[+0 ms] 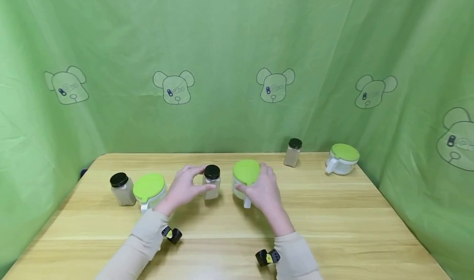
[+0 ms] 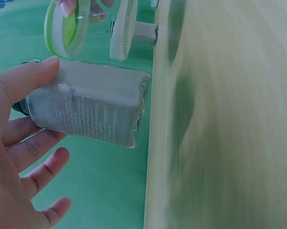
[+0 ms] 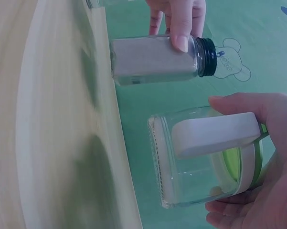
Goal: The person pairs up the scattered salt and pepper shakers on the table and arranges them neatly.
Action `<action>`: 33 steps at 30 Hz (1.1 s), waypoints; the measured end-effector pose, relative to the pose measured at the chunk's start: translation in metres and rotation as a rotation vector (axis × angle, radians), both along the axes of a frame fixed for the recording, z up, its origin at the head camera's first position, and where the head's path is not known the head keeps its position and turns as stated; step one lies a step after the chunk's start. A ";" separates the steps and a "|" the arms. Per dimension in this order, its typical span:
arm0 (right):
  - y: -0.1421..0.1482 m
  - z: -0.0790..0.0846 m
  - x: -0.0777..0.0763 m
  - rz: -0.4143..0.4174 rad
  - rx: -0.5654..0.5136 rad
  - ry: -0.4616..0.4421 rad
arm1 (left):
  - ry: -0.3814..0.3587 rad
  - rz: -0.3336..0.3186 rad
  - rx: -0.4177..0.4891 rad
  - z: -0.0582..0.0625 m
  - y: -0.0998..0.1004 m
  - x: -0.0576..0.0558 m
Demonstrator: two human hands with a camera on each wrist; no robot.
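Observation:
My left hand (image 1: 187, 185) pinches a black-capped glass jar (image 1: 212, 189) of pale contents between thumb and fingers, its ring and little fingers off the glass in the left wrist view. To its right, my right hand (image 1: 266, 189) grips a clear glass seasoning pot (image 3: 200, 176) around its green lid (image 1: 246, 171). The pot's white handle (image 3: 215, 134) points toward me. Both vessels hang a little above the wooden table (image 1: 222, 239), their shadows falling on it. In the right wrist view the capped jar (image 3: 153, 59) is close beside the pot, not touching it.
At the left stand another black-capped jar (image 1: 123, 190) and a green-lidded pot (image 1: 149, 186), the latter partly behind my left forearm. A third capped jar (image 1: 292, 154) and another green-lidded pot (image 1: 342, 159) stand at the back right. A green curtain (image 1: 229, 119) surrounds the table.

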State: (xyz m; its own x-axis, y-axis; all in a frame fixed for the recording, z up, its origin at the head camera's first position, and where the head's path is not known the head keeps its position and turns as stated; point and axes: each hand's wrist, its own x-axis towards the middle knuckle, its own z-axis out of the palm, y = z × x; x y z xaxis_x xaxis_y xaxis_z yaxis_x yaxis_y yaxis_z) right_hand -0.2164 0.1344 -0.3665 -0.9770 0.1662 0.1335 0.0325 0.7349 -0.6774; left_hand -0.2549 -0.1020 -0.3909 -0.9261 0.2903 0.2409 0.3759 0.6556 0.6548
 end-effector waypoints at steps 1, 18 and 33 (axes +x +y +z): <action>-0.001 0.000 0.000 0.001 0.004 0.001 | 0.005 0.001 -0.005 0.000 0.000 0.000; -0.010 -0.008 0.004 0.021 0.024 0.005 | 0.059 0.014 0.015 -0.002 -0.003 0.002; -0.020 -0.010 0.004 0.045 0.061 0.020 | 0.098 0.017 -0.070 -0.002 -0.014 0.001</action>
